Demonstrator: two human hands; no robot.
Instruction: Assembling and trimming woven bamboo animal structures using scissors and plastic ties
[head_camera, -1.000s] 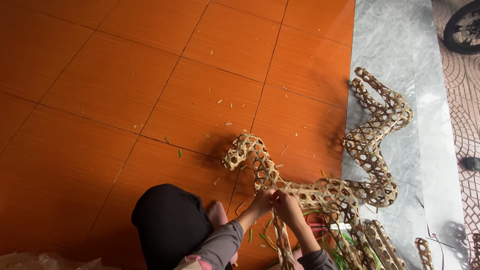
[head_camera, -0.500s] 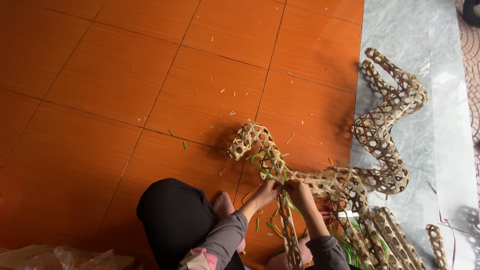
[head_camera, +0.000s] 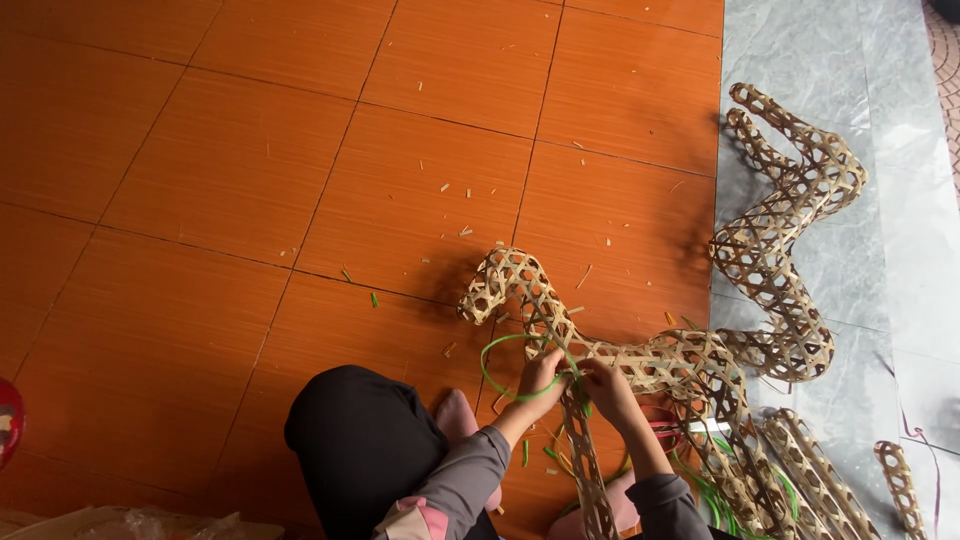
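Weaving looks mostly done; openwork bamboo frame (head_camera: 640, 350) lies on the orange tile floor (head_camera: 300, 200), body formed; left hand (head_camera: 540, 372) pinches a green strip (head_camera: 500, 375), right hand (head_camera: 607, 388) grips the lattice; leg joint still unbound, I'd say.
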